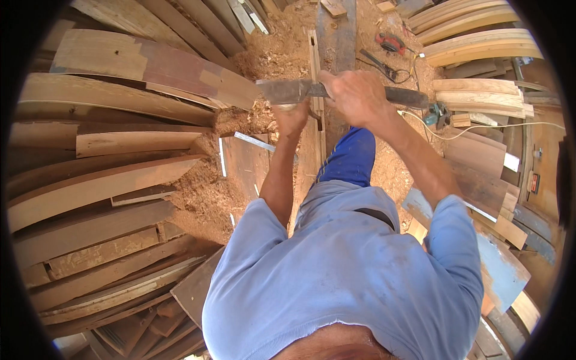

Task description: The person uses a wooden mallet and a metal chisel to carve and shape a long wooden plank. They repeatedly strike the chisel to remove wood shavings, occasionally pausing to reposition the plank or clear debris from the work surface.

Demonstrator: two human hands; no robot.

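The person's blue shirt [342, 264] is filling the near side of the view. Beyond it, a blue trouser leg [354, 159] is standing close to the work, leaving little room on that side.

The right hand [359, 99] is gripping a dark bar [408, 97], fingers wrapped over its middle. The left hand [291, 120] is curling just below the bar's flat, greyish left end; what it is holding is hidden, so its grip cannot be confirmed. The bar is lying crosswise over a narrow slotted strip [312, 54].

In this inspector's judgement, the bar is looking stiff and fairly heavy, not fragile, and possibly slippery where dust is coating it. Holding it near the middle and toward the flat end appears soundest.

Farther out, a brown board [246, 159] with a white strip [255, 141] is lying left of the leg, on a floor [195, 207] covered with shavings. Curved planks [159, 66] are crowding the floor's left edge, limiting sideways reach there. Toward its right edge, a teal tool [438, 115] is sitting just beyond the bar's right end, and a pale cord [480, 127] is trailing nearby, posing a snag risk. Farther still, a red tool [390, 43] is resting near curved beams [480, 48].
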